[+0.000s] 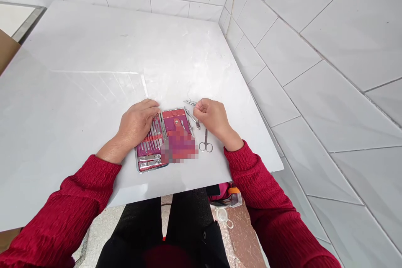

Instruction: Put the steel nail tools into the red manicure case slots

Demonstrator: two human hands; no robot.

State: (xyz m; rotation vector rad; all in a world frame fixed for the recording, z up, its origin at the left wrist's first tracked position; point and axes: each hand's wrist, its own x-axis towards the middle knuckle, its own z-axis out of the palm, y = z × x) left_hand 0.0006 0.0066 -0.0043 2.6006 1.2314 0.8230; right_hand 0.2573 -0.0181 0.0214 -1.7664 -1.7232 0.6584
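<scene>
An open manicure case with purple lining lies near the table's front edge. Slim metal tools stand under red straps in its left half, above two nail clippers. My left hand grips the upper left of the case, fingers bent over its edge. My right hand is closed in a pinch right of the case; a thin metal tool shows at its fingertips, its kind unclear. Cuticle nippers lie between that hand and the case. Small scissors lie below the hand. A blurred patch hides the case's lower right.
The white table meets tiled walls at the back and right. A cable hangs in the corner. Below the front edge are my legs and a bag with pink and orange things.
</scene>
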